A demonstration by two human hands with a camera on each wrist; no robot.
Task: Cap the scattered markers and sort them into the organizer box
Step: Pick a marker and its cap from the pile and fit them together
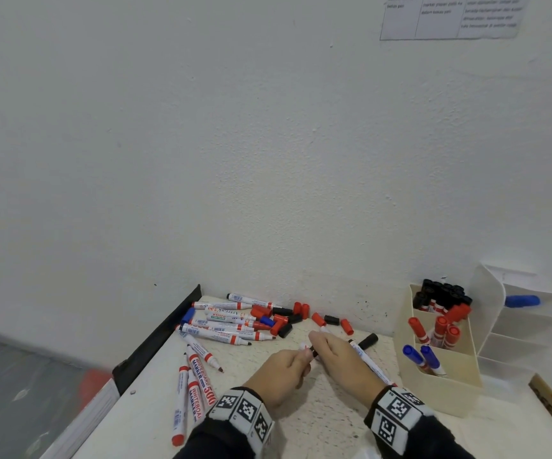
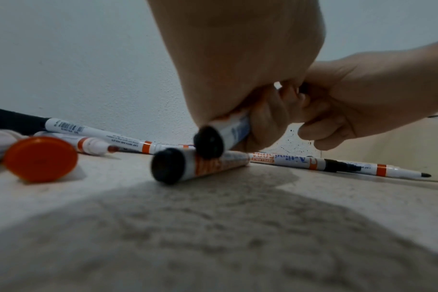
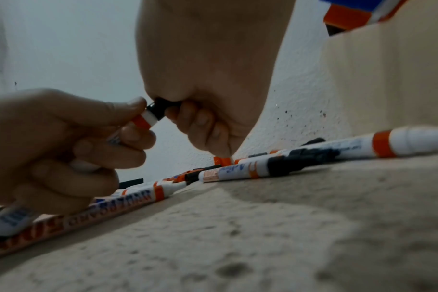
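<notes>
My left hand [image 1: 287, 366] grips a white marker [image 3: 143, 120] around its barrel, just above the table. In the left wrist view the black butt end of that marker [image 2: 209, 145] points at the camera. My right hand [image 1: 331, 351] pinches a black cap [image 3: 163, 107] that sits on the marker's tip. The two hands meet at the middle of the table. Loose uncapped markers [image 1: 221, 326] and red, black and blue caps [image 1: 284, 318] lie in a pile at the back. The cream organizer box [image 1: 446, 376] stands to the right, holding capped black, red and blue markers in separate sections.
A white organizer [image 1: 526, 323] with a blue marker stands behind the cream box. Another uncapped marker [image 1: 369, 359] and a black cap [image 1: 369, 340] lie right of my hands. Three markers [image 1: 191, 379] lie at the front left. The wall [image 1: 268, 160] is close behind; the table edge [image 1: 155, 342] is at left.
</notes>
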